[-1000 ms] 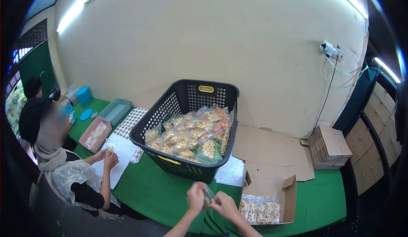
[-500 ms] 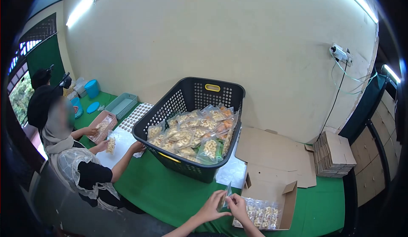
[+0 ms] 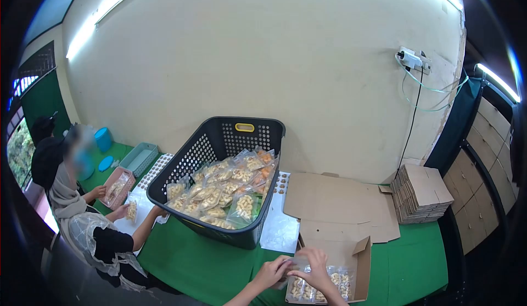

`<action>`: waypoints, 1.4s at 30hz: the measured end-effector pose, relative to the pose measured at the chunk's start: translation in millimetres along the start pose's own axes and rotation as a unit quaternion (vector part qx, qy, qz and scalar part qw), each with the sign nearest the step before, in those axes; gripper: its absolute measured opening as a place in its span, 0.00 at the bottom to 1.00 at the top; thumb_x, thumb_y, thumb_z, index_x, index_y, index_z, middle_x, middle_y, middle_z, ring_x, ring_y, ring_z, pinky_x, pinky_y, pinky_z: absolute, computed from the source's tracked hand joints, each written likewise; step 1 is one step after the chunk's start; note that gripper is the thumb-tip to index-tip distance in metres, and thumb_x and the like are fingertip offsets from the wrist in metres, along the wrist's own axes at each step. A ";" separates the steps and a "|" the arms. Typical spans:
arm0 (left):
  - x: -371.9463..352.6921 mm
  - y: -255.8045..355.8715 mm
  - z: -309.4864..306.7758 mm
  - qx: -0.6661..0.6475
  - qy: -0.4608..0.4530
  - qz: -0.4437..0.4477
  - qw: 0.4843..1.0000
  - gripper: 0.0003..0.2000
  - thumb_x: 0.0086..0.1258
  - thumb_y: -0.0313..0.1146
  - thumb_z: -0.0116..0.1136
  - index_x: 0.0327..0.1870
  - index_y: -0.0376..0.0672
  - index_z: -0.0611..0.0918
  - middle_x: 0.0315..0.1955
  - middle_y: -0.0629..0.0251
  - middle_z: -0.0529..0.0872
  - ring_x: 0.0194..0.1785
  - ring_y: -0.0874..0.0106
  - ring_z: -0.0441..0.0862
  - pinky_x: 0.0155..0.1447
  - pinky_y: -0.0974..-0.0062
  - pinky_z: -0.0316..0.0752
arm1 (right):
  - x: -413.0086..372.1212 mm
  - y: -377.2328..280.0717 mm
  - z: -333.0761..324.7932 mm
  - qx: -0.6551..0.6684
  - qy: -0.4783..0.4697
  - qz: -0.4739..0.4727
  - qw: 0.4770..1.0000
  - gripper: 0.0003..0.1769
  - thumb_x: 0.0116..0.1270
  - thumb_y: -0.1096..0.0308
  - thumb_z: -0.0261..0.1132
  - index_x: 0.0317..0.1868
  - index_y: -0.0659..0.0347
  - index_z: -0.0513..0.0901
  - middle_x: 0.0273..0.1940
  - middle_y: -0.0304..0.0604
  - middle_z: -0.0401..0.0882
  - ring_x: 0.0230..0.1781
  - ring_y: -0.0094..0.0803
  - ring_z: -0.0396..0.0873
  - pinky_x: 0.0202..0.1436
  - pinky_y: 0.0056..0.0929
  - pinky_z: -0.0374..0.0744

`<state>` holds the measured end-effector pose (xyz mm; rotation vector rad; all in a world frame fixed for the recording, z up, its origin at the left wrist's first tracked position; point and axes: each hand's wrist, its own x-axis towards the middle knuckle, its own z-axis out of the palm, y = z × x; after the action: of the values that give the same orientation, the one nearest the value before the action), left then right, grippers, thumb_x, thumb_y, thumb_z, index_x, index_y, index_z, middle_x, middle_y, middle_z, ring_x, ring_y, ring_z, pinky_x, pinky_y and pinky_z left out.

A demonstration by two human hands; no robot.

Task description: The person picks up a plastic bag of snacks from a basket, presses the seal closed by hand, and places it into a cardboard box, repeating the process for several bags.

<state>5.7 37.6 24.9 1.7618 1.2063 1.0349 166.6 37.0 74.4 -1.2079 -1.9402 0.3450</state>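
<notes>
My left hand point(image 3: 273, 273) is closed on a small clear plastic bag point(image 3: 297, 264) near the table's front edge. Against the same bag, my right hand point(image 3: 312, 273) has its thumb underneath and its fingers bent over, slightly blurred. The hands partly hide the bag, and I cannot make out its contents. Just under and to the right of my right hand is an open cardboard box point(image 3: 360, 270) with several clear packs of pale, curved nuts point(image 3: 341, 282) laid in rows. Farther left stands a large black basket point(image 3: 203, 230), heaped with similar bags point(image 3: 219, 182), some with orange contents.
Flattened cardboard point(image 3: 335, 204) lies behind the box, with a stack of folded cartons point(image 3: 420, 193) to its right. A sticker sheet point(image 3: 280, 218) sits beside the basket. At left, a co-worker point(image 3: 82, 218) holds a bag near a pink basket point(image 3: 118, 188).
The view has shifted, so most things appear lower and farther left. My right hand has risen and opened more over the bag, which now tilts flatter between both hands.
</notes>
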 end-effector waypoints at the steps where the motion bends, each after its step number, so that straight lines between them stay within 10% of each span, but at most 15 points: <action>1: 3.0 2.2 2.2 0.023 0.010 0.021 0.999 0.09 0.62 0.30 0.53 0.41 0.39 0.78 0.35 0.58 0.82 0.33 0.62 0.82 0.37 0.72 0.76 | -2.2 7.3 -3.8 0.000 -0.075 -0.026 0.997 0.18 0.51 0.58 0.68 0.35 0.61 0.76 0.31 0.39 0.75 0.36 0.35 0.74 0.45 0.34 0.67; 6: 14.8 9.5 -1.4 0.107 0.090 0.086 0.986 0.06 0.59 0.32 0.56 0.32 0.40 0.81 0.27 0.62 0.82 0.30 0.63 0.81 0.33 0.74 0.74 | -3.0 21.1 14.1 0.105 -0.075 0.052 0.990 0.12 0.54 0.63 0.65 0.29 0.65 0.76 0.25 0.49 0.76 0.25 0.42 0.76 0.29 0.31 0.73; 23: 44.3 -10.2 -18.8 0.084 0.164 0.019 0.983 0.12 0.65 0.39 0.50 0.25 0.43 0.79 0.17 0.65 0.80 0.21 0.66 0.79 0.25 0.73 0.71 | 6.7 -28.4 5.6 0.058 -0.052 0.080 0.994 0.09 0.55 0.69 0.60 0.27 0.67 0.70 0.26 0.57 0.70 0.27 0.54 0.70 0.31 0.41 0.71; 32: 48.3 -23.1 -4.4 -0.040 0.099 -0.016 0.994 0.13 0.67 0.40 0.48 0.32 0.39 0.78 0.21 0.63 0.81 0.26 0.71 0.79 0.33 0.77 0.72 | -13.6 8.6 11.5 0.198 -0.028 0.102 0.974 0.07 0.61 0.69 0.58 0.33 0.65 0.75 0.25 0.44 0.76 0.26 0.32 0.77 0.30 0.28 0.75; 42: 8.3 -44.9 9.0 -0.210 -0.010 -0.051 0.976 0.28 0.61 0.37 0.59 0.61 0.44 0.61 0.50 0.57 0.72 0.47 0.69 0.76 0.52 0.72 0.71 | -18.1 60.3 -20.9 0.610 0.201 0.312 0.700 0.07 0.65 0.72 0.51 0.40 0.66 0.72 0.37 0.46 0.78 0.34 0.35 0.80 0.37 0.33 0.81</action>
<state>0.3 56.6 -17.2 1.3650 0.9684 1.1144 223.8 48.6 43.0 -0.7972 -0.5013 1.3318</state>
